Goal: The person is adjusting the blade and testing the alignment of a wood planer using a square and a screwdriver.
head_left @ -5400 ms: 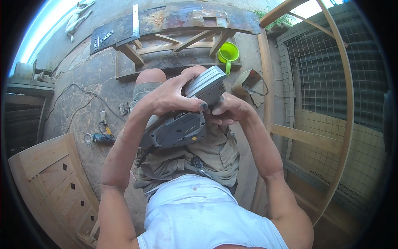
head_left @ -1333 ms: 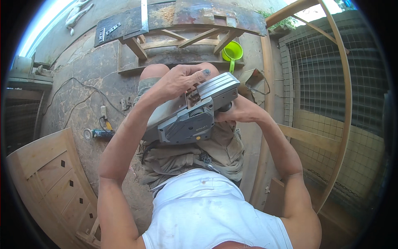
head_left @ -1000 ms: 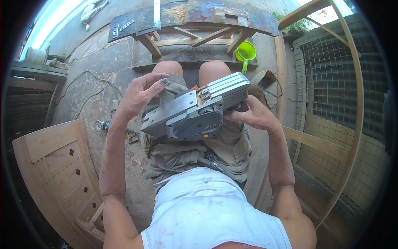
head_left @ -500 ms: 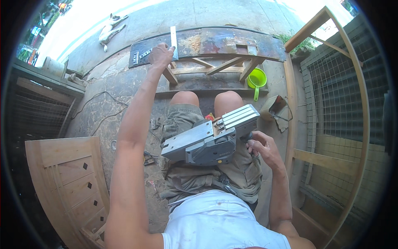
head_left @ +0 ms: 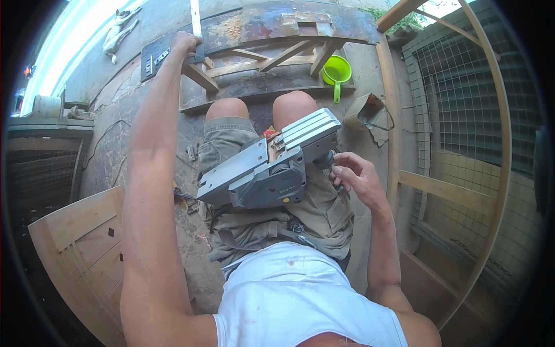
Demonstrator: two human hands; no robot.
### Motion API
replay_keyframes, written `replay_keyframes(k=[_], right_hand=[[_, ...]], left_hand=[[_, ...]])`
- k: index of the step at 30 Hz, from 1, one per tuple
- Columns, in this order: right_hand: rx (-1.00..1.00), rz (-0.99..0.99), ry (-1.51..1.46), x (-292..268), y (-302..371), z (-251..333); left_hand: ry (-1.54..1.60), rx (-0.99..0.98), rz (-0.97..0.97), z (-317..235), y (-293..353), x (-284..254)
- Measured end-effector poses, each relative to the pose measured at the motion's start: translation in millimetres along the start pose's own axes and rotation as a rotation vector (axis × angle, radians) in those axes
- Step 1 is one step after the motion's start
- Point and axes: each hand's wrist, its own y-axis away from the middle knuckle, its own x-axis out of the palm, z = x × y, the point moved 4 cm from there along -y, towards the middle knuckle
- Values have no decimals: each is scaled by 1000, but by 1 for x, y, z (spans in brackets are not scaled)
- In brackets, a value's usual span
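Note:
An upturned electric planer [head_left: 269, 168] lies across my lap, with its flat metal sole facing up and its dark body toward me. My right hand [head_left: 357, 176] has its fingers curled round the planer's round knob [head_left: 325, 160] at the right end. Stretched far out, my left hand [head_left: 184, 44] is on the low wooden bench [head_left: 358, 24]. Its fingers are closed on a try square, whose pale steel blade [head_left: 196, 18] points away from me. Beside that hand a dark plate [head_left: 148, 62] with small metal pieces lies at the bench's left end.
A green dipper [head_left: 336, 70] stands on the floor below the bench, near an open carton [head_left: 365, 113]. At right rises a wooden frame [head_left: 451, 192] before wire mesh. A wooden panel door [head_left: 87, 237] leans at left. A dog [head_left: 120, 33] lies on the pavement beyond.
The view has tilted, so the bench, dipper and planer sit further left and higher in it. Both hands keep their holds, the left at the try square and the right at the planer's knob.

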Motion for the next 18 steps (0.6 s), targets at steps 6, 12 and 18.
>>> replay_keyframes(k=[6,12,18], right_hand=[[-14,-86,32,-27,26,-11],[-77,-157,-12,-27,18,-7],[-231,-127,-51,3,-2,16]], left_hand=[[617,457,106,-94,194,3],[433,629,207,-101,389,-40],[238,798,225,-113,438,-23]])
